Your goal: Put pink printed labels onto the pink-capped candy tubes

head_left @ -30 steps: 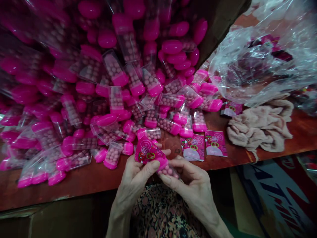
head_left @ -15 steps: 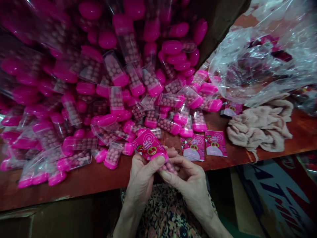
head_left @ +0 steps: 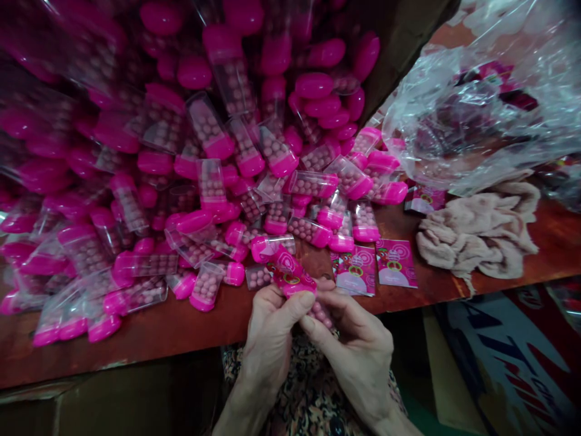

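Observation:
My left hand (head_left: pixel 271 330) and my right hand (head_left: pixel 358 342) meet at the table's front edge, both closed round one clear candy tube (head_left: pixel 318 312) with a pink cap. A pink printed label (head_left: pixel 290 274) sticks up from the tube between my thumbs, partly folded against it. The left thumb presses on the cap end; the right fingers hold the tube's body, which they mostly hide. Just beyond my hands lies a huge heap of identical pink-capped tubes (head_left: pixel 213 181) filled with pink balls.
Loose printed labels (head_left: pixel 374 266) lie on the red-brown table (head_left: pixel 181 327) to the right of my hands. A beige cloth (head_left: pixel 481 230) and a crumpled clear plastic bag (head_left: pixel 476 103) sit at right. A cardboard box (head_left: pixel 113 402) stands below the table edge.
The hands shifted slightly right and toward the table edge. The label has turned and folded narrower against the tube, showing less of its face than before.

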`<state>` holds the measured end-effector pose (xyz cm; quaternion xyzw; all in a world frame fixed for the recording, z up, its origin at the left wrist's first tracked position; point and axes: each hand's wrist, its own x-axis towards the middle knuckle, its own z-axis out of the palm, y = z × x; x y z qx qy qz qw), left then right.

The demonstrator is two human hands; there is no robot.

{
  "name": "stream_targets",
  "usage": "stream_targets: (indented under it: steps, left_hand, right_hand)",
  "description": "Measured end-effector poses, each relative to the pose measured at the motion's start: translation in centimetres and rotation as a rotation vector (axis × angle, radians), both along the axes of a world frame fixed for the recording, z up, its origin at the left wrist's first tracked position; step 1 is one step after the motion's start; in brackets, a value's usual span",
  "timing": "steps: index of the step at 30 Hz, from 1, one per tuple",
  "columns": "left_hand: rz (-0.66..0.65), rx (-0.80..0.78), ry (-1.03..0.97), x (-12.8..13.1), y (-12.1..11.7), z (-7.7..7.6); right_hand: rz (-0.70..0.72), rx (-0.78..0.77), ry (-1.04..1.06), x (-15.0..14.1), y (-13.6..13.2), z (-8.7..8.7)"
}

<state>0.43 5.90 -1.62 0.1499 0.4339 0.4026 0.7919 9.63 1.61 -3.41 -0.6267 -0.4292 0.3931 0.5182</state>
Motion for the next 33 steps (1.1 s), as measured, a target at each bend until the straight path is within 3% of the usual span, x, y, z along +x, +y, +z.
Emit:
stream_targets:
  steps: [7, 14, 22, 26, 33]
  left_hand:
    - [0.054, 0.041, 0.093, -0.7, -0.2, 0.3]
    - [0.014, 0.03, 0.235, -0.5, -1.1, 0.5]
    - [0.105, 0.099, 0.24, -0.4, -1.7, 0.6]
    - [0.08, 0.093, 0.165, -0.5, -1.6, 0.6]
    - [0.175, 0.072, 0.144, -0.8, -0.4, 0.8]
  right_hand:
    - [-0.034, -0.128, 0.35, -0.2, 0.8, 0.6]
    - [-0.058, -0.143, 0.386, -0.3, 0.2, 1.0]
    - [-0.048, -0.161, 0.538, -0.5, 0.6, 1.1]
    - [-0.057, -0.145, 0.552, -0.3, 0.7, 0.9]
    - [0.068, -0.236, 0.551, -0.2, 0.5, 0.7]
